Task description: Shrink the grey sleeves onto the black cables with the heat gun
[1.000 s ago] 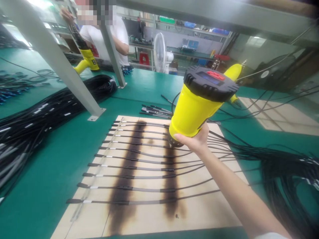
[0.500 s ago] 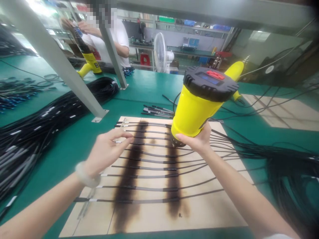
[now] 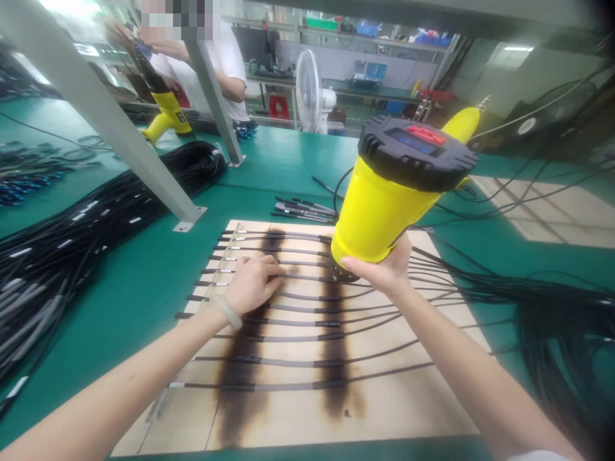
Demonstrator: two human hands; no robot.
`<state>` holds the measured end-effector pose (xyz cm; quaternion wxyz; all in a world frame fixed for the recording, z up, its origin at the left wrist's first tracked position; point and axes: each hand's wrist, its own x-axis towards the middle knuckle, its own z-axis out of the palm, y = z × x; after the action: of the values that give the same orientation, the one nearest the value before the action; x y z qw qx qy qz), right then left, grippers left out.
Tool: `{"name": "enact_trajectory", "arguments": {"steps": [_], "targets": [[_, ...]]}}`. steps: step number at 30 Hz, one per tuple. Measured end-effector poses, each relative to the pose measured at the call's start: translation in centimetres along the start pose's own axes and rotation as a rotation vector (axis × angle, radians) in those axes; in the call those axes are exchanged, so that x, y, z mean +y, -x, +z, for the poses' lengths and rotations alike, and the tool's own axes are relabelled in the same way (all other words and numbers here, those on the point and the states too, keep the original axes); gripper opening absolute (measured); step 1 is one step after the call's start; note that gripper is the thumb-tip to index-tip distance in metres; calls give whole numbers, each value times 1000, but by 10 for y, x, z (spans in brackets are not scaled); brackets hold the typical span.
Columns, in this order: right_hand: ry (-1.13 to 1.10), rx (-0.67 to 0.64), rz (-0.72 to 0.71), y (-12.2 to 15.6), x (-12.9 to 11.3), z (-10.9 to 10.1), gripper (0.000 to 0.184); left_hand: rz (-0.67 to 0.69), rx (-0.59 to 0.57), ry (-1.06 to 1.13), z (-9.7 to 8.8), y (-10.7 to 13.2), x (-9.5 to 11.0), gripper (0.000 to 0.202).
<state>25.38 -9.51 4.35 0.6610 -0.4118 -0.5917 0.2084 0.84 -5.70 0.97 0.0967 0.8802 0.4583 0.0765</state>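
My right hand (image 3: 384, 272) is wrapped round the yellow heat gun (image 3: 379, 211), whose nozzle points down at the sleeved part of the cables. Thumb and fingertips of my left hand (image 3: 257, 282) are pinched together on a thin grey-black cable (image 3: 307, 277), left of the nozzle. Several such cables lie side by side across a pale wooden board (image 3: 384, 410), with dark sleeves near two scorched bands (image 3: 334, 358). Their left ends line up along a thin strip at the board's left side. The fingers partly hide the gripped cable.
Black cable bundles lie at left (image 3: 96, 224) and right (image 3: 552, 320). Short cable pieces (image 3: 302, 210) rest behind the board. Grey posts (image 3: 139, 141) rise at left. Across the green table (image 3: 278, 173), a person (image 3: 230, 70) works near another yellow heat gun (image 3: 168, 115). A fan (image 3: 310, 89) stands beyond.
My left hand has moved right along the cables, from near their left ends to the left scorched band. The heat gun has tilted slightly right, its nozzle staying over nearly the same spot.
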Motion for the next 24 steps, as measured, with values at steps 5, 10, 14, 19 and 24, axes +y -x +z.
{"name": "enact_trajectory", "arguments": {"steps": [5, 10, 14, 19, 24], "targets": [[14, -28, 29, 1, 3, -1, 52, 4, -9, -70, 10, -4, -1, 22], [-81, -37, 63, 4, -15, 11, 62, 44, 30, -83, 21, -15, -2, 18], [-110, -84, 77, 9, -33, 18, 78, 23, 47, -77, 19, -16, 1, 17], [-52, -81, 62, 15, -30, 10, 81, 54, 24, -67, 8, 7, -1, 21], [-144, -100, 67, 17, -26, 5, 83, 54, 26, -4, 8, 25, -4, 23]]}}
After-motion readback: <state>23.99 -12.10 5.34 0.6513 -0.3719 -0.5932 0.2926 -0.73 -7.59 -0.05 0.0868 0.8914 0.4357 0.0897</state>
